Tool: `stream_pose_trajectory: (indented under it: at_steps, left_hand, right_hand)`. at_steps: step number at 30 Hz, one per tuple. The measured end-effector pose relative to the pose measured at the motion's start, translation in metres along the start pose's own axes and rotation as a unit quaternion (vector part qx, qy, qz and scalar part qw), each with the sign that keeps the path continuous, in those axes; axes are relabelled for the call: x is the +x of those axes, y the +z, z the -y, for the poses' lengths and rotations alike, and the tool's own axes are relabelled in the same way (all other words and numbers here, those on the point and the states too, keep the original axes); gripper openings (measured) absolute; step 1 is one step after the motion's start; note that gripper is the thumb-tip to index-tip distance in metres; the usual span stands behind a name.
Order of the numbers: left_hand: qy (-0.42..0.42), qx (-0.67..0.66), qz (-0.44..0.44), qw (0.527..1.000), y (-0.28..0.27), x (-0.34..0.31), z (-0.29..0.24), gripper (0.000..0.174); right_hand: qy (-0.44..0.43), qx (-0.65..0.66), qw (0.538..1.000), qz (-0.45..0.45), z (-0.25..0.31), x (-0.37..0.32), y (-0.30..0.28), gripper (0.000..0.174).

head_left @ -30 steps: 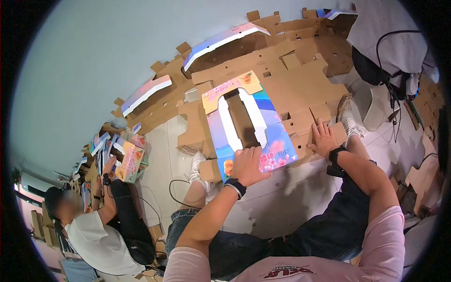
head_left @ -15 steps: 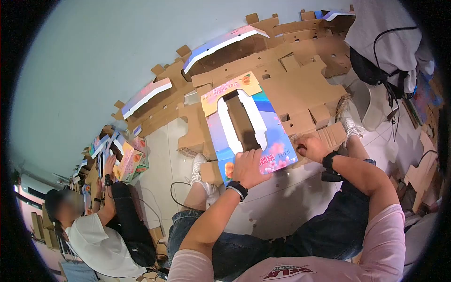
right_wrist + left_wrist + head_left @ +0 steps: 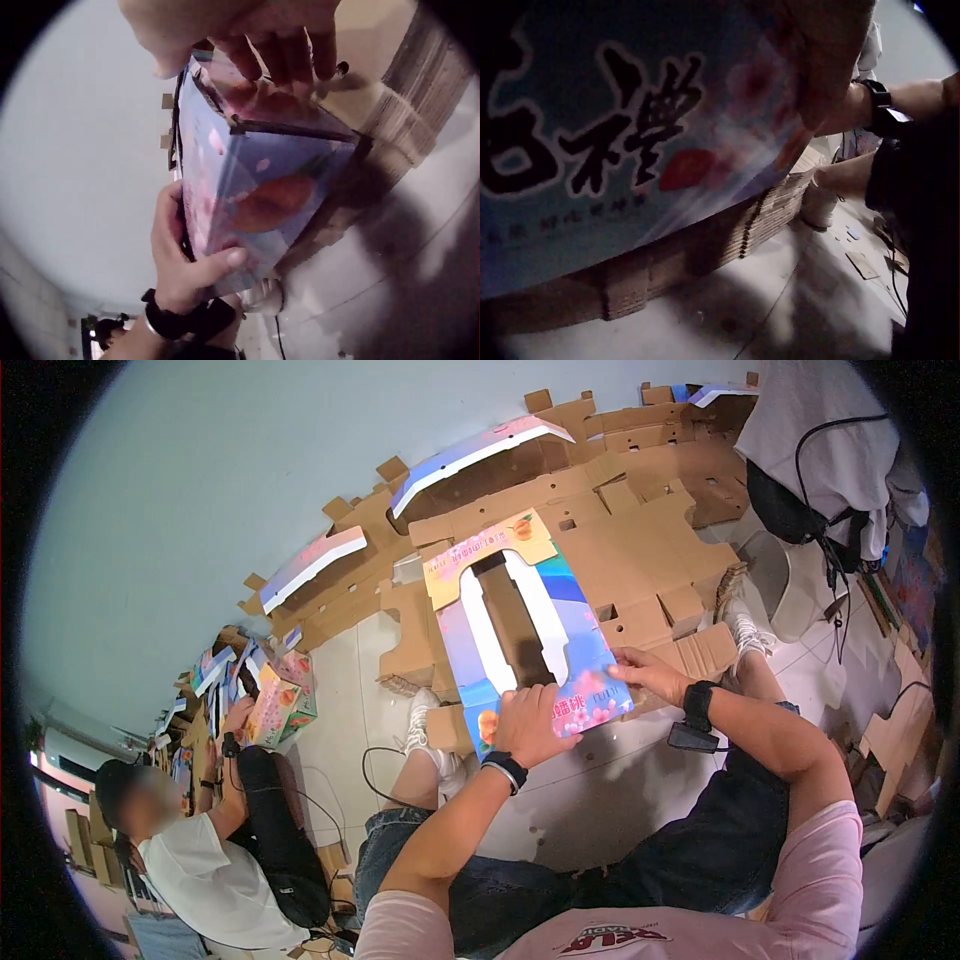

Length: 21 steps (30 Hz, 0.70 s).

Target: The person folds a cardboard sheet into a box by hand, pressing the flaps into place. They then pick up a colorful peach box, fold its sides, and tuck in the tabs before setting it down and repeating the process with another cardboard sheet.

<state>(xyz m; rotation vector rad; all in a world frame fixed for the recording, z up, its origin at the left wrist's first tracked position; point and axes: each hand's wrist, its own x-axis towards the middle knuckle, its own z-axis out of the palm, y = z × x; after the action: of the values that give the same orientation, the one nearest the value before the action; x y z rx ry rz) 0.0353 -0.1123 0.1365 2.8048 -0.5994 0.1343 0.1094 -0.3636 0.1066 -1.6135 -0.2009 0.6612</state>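
A printed cardboard gift box with blossoms, peaches and a long white-edged cut-out in its top stands on flat cardboard between my knees. My left hand grips its near edge, fingers over the top; the right wrist view shows the thumb on the peach-printed front panel. My right hand is at the box's right end near the front corner. Its fingers reach down against the end panel in the right wrist view. The left wrist view shows the dark-lettered front close up.
Stacked flat brown cardboard blanks lie under and behind the box, with more printed pieces along the wall. Another person sits at the left by a printed box. A grey cloth with cables hangs at the right.
My right hand has left the brown cardboard at the right, moved left and come up to the box's right end. The left hand has kept its grip.
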Motion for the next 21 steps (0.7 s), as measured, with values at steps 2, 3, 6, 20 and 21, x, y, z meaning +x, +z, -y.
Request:
stream_pose_trajectory:
  at_steps: [2,3,6,20,21]
  left_hand:
    - [-0.01,0.002,0.011,1.0,0.001,-0.002,-0.002,0.072]
    - [-0.01,0.002,0.011,1.0,0.001,-0.004,-0.004,0.072]
    - [-0.005,0.013,-0.01,1.0,0.003,-0.009,-0.009,0.066]
    - [0.032,0.001,-0.007,0.999,0.011,-0.027,-0.012,0.069]
    - [0.034,0.001,-0.006,0.999,0.01,-0.027,-0.012,0.069]
  right_hand:
    - [-0.019,-0.001,1.0,0.015,0.01,-0.004,0.005,0.074]
    - [-0.004,-0.001,0.999,0.044,0.021,-0.011,0.007,0.079]
    - [0.018,-0.001,0.997,0.08,0.022,-0.012,0.008,0.09]
    - [0.021,0.02,0.995,0.095,0.014,-0.008,0.015,0.09]
    - [0.036,0.035,0.994,0.101,0.018,-0.01,0.015,0.085]
